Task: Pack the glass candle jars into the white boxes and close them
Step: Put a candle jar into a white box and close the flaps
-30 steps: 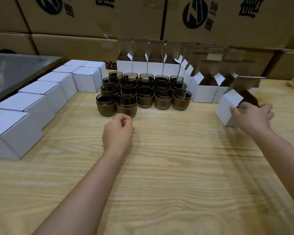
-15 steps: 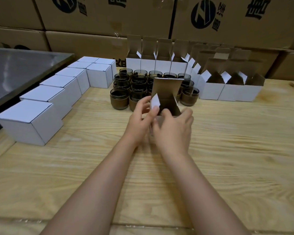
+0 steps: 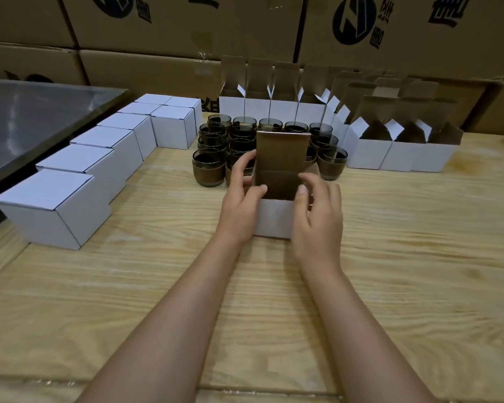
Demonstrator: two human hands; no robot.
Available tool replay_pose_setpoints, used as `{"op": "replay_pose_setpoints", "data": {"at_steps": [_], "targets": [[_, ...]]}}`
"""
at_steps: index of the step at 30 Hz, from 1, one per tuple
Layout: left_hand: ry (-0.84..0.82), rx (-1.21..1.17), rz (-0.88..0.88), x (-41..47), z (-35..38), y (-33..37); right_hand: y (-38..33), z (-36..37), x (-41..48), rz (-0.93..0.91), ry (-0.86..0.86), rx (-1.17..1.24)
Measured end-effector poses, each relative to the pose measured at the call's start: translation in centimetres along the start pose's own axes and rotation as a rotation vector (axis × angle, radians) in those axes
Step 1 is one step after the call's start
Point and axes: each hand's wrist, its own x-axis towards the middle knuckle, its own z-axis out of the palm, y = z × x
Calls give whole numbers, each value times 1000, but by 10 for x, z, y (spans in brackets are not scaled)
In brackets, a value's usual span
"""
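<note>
An open white box (image 3: 274,219) stands on the wooden table (image 3: 419,257) in front of me, its brown lid flap upright. My left hand (image 3: 239,205) grips its left side, thumb hooked over the front rim. On the right side, my right hand (image 3: 320,216) holds the box with its thumb at the front corner and fingers curved over the side flap. Several dark glass candle jars (image 3: 208,167) with brown bands are clustered right behind the box. The inside of the box looks empty.
Several closed white boxes (image 3: 56,210) line the left side in a diagonal row. Open white boxes stand behind the jars (image 3: 256,107) and at the right (image 3: 370,152). A grey metal surface (image 3: 26,120) lies far left. Big brown cartons (image 3: 186,24) form the back wall.
My right hand took an open box from the right row and carried it to the centre. My left hand joined it, and the box now stands upright on the table between both hands.
</note>
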Motion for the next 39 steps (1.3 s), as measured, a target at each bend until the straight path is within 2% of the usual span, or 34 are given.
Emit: {"op": "replay_pose_setpoints", "data": {"at_steps": [7,12,17,22,26,28,30,31,34,36,39], "targets": [[-50,-25,132,-3,-2,3,11,-14,19,304,-125,514],[34,-148,-19,-3,-2,6,17,-17,25,469,-215,654],[-57,-154,-26,-2,-5,9,19,-20,30,486,-283,674],[-55,-150,-33,-1,-4,9,32,-23,29,530,-270,969],[-46,-147,-27,-1,-3,9,37,-25,34,541,-379,994],[-50,-158,-15,-2,-3,9,40,-24,38,553,-334,1055],[-58,-156,5,-3,-2,10,44,-20,46,553,-179,1103],[-60,-148,15,-3,-2,10,48,-17,52,536,-85,1012],[-60,-137,29,-2,-2,8,66,-5,78,486,176,417],[-59,-140,24,-2,-2,6,82,0,96,440,135,140],[-62,-128,39,-2,-3,4,106,3,116,435,-75,-162]]}}
